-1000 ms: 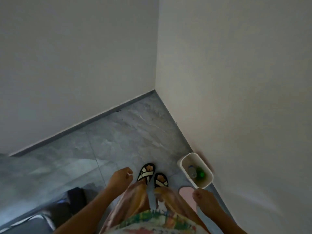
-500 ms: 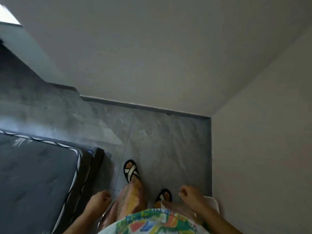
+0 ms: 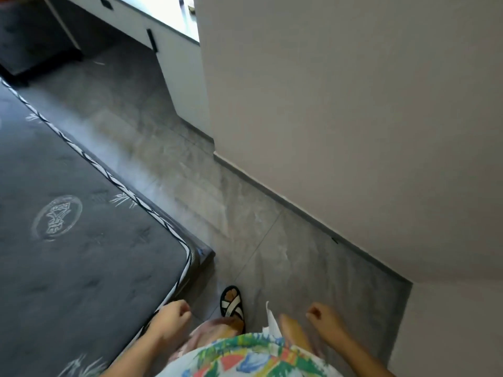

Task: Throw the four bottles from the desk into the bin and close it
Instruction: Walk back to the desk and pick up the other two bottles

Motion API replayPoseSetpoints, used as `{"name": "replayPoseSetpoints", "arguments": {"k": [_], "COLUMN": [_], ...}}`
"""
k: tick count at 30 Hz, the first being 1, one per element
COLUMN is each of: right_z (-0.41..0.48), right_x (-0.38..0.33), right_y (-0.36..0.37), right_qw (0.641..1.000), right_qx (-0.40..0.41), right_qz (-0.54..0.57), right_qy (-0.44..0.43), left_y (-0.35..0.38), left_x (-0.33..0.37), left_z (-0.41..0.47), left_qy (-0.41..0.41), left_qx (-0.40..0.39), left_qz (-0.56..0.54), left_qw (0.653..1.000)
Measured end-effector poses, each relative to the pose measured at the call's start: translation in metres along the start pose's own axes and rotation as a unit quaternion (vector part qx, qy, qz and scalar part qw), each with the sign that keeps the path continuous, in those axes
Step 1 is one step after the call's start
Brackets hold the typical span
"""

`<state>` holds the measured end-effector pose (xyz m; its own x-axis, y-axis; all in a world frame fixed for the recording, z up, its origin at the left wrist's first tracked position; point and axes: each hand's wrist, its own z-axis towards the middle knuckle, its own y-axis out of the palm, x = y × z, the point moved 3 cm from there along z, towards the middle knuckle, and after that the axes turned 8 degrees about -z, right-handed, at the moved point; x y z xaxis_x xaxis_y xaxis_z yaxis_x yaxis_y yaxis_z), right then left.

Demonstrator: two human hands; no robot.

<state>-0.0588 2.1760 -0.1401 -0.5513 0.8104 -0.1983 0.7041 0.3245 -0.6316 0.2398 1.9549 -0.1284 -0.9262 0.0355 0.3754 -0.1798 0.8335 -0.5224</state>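
The person is turning away from the bin; it was by the feet a moment ago and is now out of view. The white bench (image 3: 174, 36) is coming into sight far ahead, so the walk back for more bottles is likely starting. No bottles are showing here. The left hand (image 3: 170, 321) and right hand (image 3: 324, 321) are both loosely curled, holding nothing. The floor (image 3: 245, 227) is smooth grey stone. The dark bed (image 3: 68, 213) is looking soft and quilted.

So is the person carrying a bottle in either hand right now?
No. The left hand and the right hand are both loosely curled with nothing in them, swinging low above the grey floor.
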Motion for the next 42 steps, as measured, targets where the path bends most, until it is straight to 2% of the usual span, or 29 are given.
{"name": "replayPoseSetpoints", "arguments": {"k": [5,11,18,24,32,37,42], "right_z": [0.038,0.090,0.180,0.250,0.315,0.361,0.403], "right_x": [-0.023,-0.060,-0.123,-0.228,-0.392,-0.483,-0.572], "right_y": [-0.037,-0.091,-0.195,-0.273,-0.310,-0.315,-0.325], "right_qw": [0.999,0.995,0.986,0.966,0.930,0.919,0.910], "right_qx": [-0.015,-0.051,-0.076,-0.086,-0.093,-0.087,-0.090], "right_qz": [-0.032,-0.082,-0.144,-0.207,-0.265,-0.284,-0.315], "right_qy": [0.029,0.025,-0.041,-0.126,-0.237,-0.261,-0.256], "left_y": [-0.050,-0.099,-0.158,-0.187,-0.208,-0.252,-0.340], "left_x": [0.041,0.086,0.122,0.125,0.088,0.061,0.021], "left_z": [0.046,0.109,0.177,0.191,0.194,0.226,0.272], "left_qy": [0.027,0.036,-0.020,-0.100,-0.217,-0.241,-0.246], "left_qx": [0.019,0.041,0.062,0.074,0.104,0.114,0.142], "left_qz": [-0.028,-0.074,-0.123,-0.196,-0.288,-0.321,-0.336], "left_qw": [0.999,0.996,0.990,0.973,0.927,0.909,0.898]}}
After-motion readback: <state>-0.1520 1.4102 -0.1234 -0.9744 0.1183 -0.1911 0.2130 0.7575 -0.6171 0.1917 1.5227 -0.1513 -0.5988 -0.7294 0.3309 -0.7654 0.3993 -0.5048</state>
